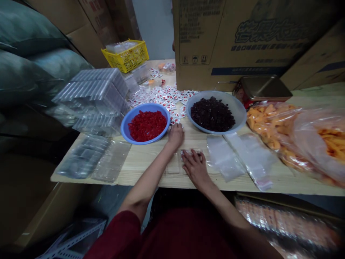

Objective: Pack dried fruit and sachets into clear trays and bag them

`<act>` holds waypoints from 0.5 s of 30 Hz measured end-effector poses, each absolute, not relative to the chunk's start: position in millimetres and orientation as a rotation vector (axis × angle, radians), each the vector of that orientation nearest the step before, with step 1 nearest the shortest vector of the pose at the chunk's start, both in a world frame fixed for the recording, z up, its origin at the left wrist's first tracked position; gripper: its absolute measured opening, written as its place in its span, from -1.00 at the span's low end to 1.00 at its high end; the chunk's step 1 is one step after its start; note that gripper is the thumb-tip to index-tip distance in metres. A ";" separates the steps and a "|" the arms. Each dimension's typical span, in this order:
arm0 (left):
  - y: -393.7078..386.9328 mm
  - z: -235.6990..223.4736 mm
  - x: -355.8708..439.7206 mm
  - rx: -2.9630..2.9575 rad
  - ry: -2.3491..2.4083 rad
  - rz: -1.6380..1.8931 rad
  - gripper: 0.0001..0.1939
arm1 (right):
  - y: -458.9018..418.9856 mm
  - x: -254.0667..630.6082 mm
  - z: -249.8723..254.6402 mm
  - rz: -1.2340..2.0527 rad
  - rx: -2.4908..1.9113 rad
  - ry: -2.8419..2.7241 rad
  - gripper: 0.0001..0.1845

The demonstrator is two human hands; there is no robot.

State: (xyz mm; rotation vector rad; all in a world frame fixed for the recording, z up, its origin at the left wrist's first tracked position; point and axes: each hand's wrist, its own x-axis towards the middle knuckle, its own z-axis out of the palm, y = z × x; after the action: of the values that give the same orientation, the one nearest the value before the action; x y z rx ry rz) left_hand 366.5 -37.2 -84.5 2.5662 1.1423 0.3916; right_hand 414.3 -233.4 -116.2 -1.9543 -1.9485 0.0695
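Observation:
My left hand (176, 136) reaches to the right of a blue bowl (124, 133) of red dried-fruit-like pieces (147, 126). Its fingers are curled at the near edge of scattered small white and red sachets (168, 97); what they hold, if anything, is hidden. Fingers spread, my right hand (196, 166) rests over a clear plastic box (173, 167) at the table's front. Something white shows by its fingertips, and a dark piece lies under them. Beyond it stands a pale bowl (239, 121) of dark, dried-fruit-like pieces (212, 113).
Stacked clear plastic boxes (94, 93) and a yellow basket (129, 57) stand left. Flat clear bags (226, 158) lie right of my hand, near bags of orange pieces (280, 129). A large carton (229, 43) and a metal tin (264, 88) are at the back of the table (145, 165).

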 end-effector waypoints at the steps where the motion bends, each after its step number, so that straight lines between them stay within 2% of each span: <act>1: -30.5 -87.4 374.7 2.562 1.161 0.373 -0.72 | -234.2 414.4 -115.4 0.079 -1.951 -1.946 -0.52; 6: -22.8 -83.7 377.3 2.550 1.151 0.298 -0.72 | -249.7 429.0 -100.2 0.087 -1.938 -1.787 -0.48; 11: -65.4 -49.4 324.3 2.401 0.897 0.331 -0.67 | -286.3 442.0 -84.5 0.142 -1.897 -1.686 -0.62; 15: -107.2 -26.8 286.5 2.253 0.615 0.198 -0.72 | -308.6 429.6 -90.4 0.180 -1.814 -1.715 -0.68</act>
State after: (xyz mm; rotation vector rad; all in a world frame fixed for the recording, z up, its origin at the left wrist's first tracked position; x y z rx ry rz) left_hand 286.5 -107.2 -26.8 2.2535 0.6154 0.1977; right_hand 429.6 -308.6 -90.4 -1.8143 -1.7147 0.1805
